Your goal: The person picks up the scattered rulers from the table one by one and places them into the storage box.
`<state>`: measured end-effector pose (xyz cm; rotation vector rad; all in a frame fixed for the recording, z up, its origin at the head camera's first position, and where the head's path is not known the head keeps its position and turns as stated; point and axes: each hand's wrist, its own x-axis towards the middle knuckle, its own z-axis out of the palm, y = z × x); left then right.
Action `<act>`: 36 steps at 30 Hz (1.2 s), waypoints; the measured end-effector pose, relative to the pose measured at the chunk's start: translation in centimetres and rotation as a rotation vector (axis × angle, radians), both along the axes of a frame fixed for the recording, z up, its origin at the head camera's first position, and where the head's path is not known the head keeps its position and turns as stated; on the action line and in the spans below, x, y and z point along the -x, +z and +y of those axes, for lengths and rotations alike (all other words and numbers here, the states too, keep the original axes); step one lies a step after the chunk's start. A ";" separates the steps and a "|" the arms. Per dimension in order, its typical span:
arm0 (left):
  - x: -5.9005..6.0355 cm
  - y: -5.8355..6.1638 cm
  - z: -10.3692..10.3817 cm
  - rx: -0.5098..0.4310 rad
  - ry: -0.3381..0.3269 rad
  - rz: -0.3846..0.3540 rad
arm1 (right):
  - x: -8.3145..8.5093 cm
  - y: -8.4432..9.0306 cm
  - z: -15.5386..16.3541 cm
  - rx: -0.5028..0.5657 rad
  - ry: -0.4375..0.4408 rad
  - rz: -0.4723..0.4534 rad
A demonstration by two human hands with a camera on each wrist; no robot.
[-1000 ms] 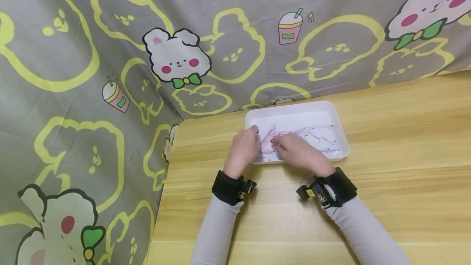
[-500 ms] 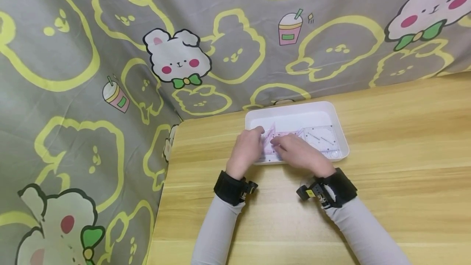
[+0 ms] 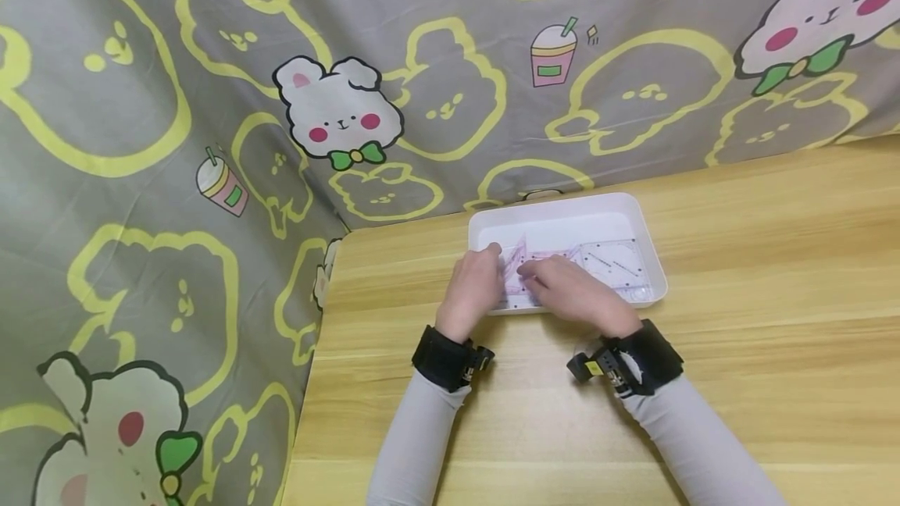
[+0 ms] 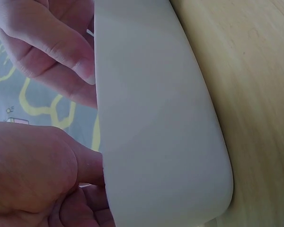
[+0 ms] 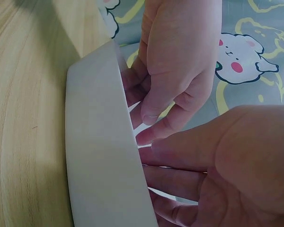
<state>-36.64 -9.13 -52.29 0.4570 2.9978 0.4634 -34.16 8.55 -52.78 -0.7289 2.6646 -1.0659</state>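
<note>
My left hand [image 3: 474, 283] reaches over the near wall into the left end of a white tray [image 3: 562, 205]. Its fingers are bent downward, and the tray wall hides the tips in the left wrist view. My right hand [image 3: 573, 287] reaches into the middle, fingers [image 5: 177, 182] fairly straight, their ends also hidden by the wall. Between the hands stands a clear pink-tinted pointed piece [image 3: 516, 260]. Right of it lies a clear flat rectangular piece [image 3: 615, 264] with dark dots and two slanted lines. What the fingertips touch cannot be seen.
The tray stands on a wooden table [image 3: 766, 272], close to a grey patterned curtain [image 3: 450, 115] behind it. Another curtain side hangs at the left. A black wrist camera strap [image 3: 443, 358] sits on each forearm.
My left hand has shifted slightly right, toward the right hand, inside the tray. The right hand, the tray and the clear pieces look unmoved.
</note>
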 end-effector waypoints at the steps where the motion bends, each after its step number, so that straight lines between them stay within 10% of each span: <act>1: 0.0 0.0 0.0 0.003 -0.001 0.001 | 0.0 0.0 0.0 0.000 0.000 -0.001; 36: -0.7 0.9 0.2 -0.011 0.014 -0.018 | 0.0 3.0 3.6 0.018 -0.116 0.067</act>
